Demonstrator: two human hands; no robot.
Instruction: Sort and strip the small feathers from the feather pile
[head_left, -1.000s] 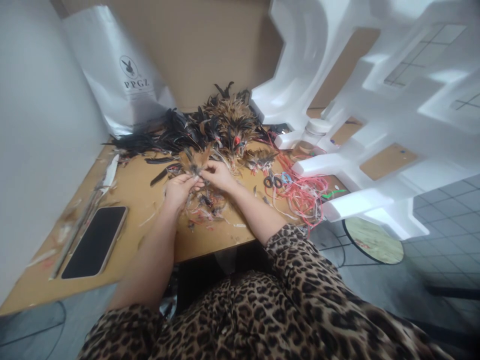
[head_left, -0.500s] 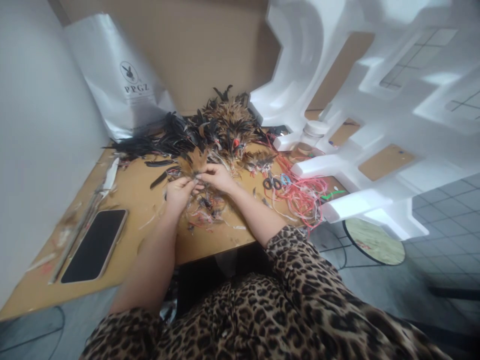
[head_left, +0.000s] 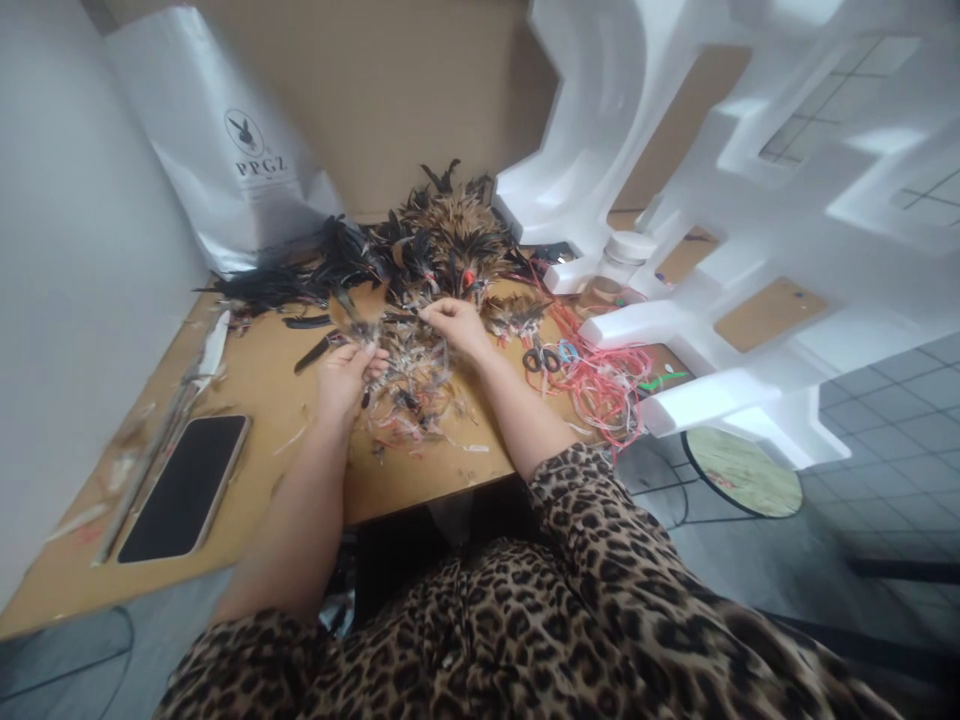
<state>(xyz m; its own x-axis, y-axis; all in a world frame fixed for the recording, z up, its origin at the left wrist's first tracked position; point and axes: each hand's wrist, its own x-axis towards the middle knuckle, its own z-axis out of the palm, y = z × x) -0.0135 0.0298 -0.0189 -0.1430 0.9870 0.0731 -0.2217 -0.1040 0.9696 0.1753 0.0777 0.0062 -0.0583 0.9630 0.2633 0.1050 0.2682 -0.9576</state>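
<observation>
Brown and dark feathers (head_left: 361, 315) fan upward from my left hand (head_left: 346, 375), whose thumb and fingers pinch them at the base. My right hand (head_left: 457, 325) is apart from it, to the right, with thumb and forefinger closed together. Whatever lies between those fingertips is too small to make out. Under and between both hands spreads a loose heap of feather scraps and thin strands (head_left: 409, 390). Just behind stands a big pile of brown and black feathers (head_left: 457, 235). Long black feathers (head_left: 277, 285) lie to its left.
A phone (head_left: 184, 488) lies at the left of the table (head_left: 292, 475). To the right are scissors (head_left: 541, 360), tangled pink string (head_left: 611, 385) and a lidded jar (head_left: 626, 255). White foam packing (head_left: 675, 120) rises at the right, a silver bag (head_left: 217, 150) at the back left.
My hands have moved apart. The right has gone up and to the right, and the left, still holding the feathers, slightly left. The view has shifted a little.
</observation>
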